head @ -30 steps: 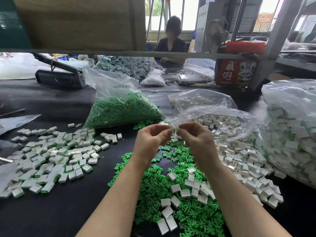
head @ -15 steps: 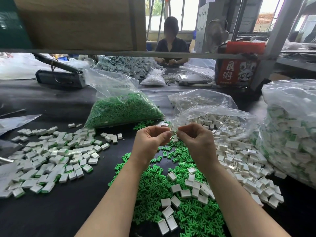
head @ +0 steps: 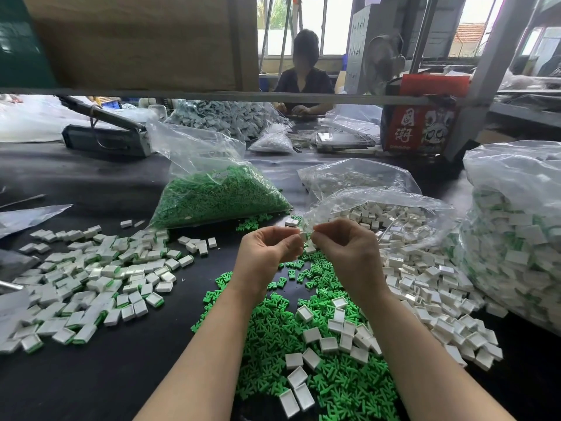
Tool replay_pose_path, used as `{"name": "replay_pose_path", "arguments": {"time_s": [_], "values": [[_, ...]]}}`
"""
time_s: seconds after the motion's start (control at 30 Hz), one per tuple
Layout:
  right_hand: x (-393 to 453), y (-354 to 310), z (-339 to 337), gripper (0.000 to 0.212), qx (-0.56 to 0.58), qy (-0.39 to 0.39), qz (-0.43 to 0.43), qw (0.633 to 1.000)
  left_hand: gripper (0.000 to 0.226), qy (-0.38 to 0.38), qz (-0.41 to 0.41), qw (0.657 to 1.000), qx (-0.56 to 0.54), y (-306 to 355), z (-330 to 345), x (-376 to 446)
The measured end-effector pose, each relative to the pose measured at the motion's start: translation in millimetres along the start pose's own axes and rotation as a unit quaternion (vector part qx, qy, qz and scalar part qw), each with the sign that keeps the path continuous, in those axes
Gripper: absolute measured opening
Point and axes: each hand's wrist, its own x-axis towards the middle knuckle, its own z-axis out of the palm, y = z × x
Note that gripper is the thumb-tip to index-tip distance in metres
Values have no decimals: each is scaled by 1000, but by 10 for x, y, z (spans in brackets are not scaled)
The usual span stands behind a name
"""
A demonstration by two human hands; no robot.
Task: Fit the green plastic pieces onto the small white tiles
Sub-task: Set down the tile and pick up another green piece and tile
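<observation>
Hands: two, both raised above the dark table [head: 91, 384], forearms entering from the bottom edge.
Left hand [head: 267, 253]: fingers curled, thumb and fingertips pinching toward the centre.
Right hand [head: 349, 253]: fingers curled likewise, pinching from the other side.
Held item: one small white rectangular plastic tile [head: 304, 237] between the two sets of fingertips; whether a green piece is on it cannot be told.
Loose green plastic pieces [head: 273, 344]: one heap, too many to count, on the table below the hands.
Loose white tiles [head: 329, 343]: about twenty lying on the green heap.
Finished white-and-green tiles [head: 91, 281]: one spread pile at left, uncountable.
Clear plastic bags: four near the hands. Bag of green pieces [head: 218, 199]; open bag of white tiles [head: 385, 217]; flatter bag [head: 355, 176] behind it; large full bag [head: 516, 238] at right.
Second person [head: 303, 74]: one, seated across the table.
</observation>
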Motion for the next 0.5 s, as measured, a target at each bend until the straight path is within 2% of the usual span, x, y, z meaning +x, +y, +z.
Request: {"name": "replay_pose_path", "arguments": {"time_s": [0.2,0.5], "values": [[9,32,5,11,116,19,53,992,16,10,-24,999,-42,8,-9,-3],[5,33,13,14,90,6,24,996,22,0,-9,1000,-19,41,9,-10]]}}
